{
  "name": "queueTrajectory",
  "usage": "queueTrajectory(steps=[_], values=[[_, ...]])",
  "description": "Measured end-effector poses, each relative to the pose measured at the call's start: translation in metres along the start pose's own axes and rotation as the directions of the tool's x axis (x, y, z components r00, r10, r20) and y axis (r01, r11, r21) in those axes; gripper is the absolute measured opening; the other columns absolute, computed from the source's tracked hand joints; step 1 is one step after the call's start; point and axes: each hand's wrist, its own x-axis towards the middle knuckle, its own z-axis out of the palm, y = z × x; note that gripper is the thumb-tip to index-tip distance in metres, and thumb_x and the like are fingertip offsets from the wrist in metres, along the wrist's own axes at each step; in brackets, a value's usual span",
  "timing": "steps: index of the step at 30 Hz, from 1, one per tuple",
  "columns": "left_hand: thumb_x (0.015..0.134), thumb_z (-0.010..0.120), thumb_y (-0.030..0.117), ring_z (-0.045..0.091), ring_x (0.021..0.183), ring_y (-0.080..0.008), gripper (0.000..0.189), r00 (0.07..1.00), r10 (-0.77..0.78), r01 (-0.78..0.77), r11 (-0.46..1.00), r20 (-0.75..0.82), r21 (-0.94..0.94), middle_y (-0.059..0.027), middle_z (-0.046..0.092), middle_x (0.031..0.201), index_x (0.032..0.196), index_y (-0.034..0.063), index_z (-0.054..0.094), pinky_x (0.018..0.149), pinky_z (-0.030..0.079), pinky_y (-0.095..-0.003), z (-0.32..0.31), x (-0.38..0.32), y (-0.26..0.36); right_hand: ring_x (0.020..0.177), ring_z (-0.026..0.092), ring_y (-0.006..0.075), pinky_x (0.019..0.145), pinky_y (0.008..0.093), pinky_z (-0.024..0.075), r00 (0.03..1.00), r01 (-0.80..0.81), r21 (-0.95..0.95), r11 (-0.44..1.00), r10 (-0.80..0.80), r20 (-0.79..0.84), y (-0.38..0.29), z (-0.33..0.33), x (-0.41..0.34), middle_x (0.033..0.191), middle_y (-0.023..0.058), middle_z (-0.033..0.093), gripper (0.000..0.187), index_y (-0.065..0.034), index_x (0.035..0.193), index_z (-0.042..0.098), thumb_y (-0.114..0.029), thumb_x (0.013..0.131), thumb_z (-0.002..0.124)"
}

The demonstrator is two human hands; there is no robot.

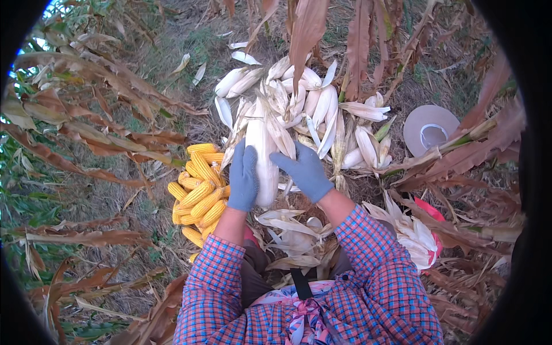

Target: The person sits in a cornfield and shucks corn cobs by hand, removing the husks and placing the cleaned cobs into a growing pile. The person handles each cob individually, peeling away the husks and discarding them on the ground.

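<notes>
A long ear of corn in its pale dry husk [263, 172] lies between my two hands, its tip pointing away from me. My left hand [242, 181], in a grey-blue knit glove with a dotted palm, presses along the ear's left side. My right hand [307, 170], gloved alike, holds the right side near the middle, thumb towards the husk. Some husk leaves [279, 131] hang loose on that side. Just beyond is a pile of ears still in their husks [321, 103]. Bare yellow corn ears [202, 196] are heaped beside my left wrist.
Stripped husks [293, 237] lie between my legs. More husks [412, 235] cover part of a red item [431, 210] at right. A round beige object, possibly a hat [414, 129], rests beyond. Dry corn leaves [308, 34] hang over the pile; bent stalks [108, 138] crowd the left.
</notes>
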Motion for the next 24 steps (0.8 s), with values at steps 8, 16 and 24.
queueTrajectory(steps=[8,16,24], values=[[0.099,0.039,0.031,0.052,0.107,-0.0156,0.046,0.995,-0.098,0.095,0.988,-0.018,-0.125,-0.0119,0.054,0.121,0.130,-0.0025,0.043,0.092,0.041,-0.0293,-0.007,-0.001,-0.012,0.069,0.061,0.0142,0.065,0.0293,0.0490,0.982,-0.181,0.158,0.971,0.171,0.075,-0.004,-0.007,0.001,0.080,0.0081,0.065,0.037,0.0013,0.105,0.063,-0.027,0.081,0.065],[0.098,0.040,0.025,0.056,0.102,-0.0144,0.038,0.945,-0.242,0.322,0.810,0.220,-0.490,-0.0089,0.057,0.117,0.127,0.0006,0.047,0.087,0.046,-0.0281,0.001,0.004,-0.008,0.075,0.060,0.0132,0.069,0.0277,0.0490,0.983,-0.181,0.347,0.920,0.180,0.037,0.014,-0.008,0.004,0.096,0.0079,0.064,0.043,0.0023,0.113,0.057,-0.027,0.083,0.066],[0.097,0.042,0.029,0.056,0.099,-0.0144,0.039,0.974,-0.153,0.190,0.953,0.168,-0.237,-0.0087,0.059,0.113,0.121,0.0003,0.052,0.088,0.045,-0.0281,-0.008,0.004,-0.031,0.074,0.061,0.0115,0.063,0.0255,0.0497,0.974,-0.213,0.311,0.926,0.174,0.148,0.000,-0.018,0.001,0.087,0.0081,0.063,0.036,0.0009,0.110,0.055,-0.024,0.085,0.062]])
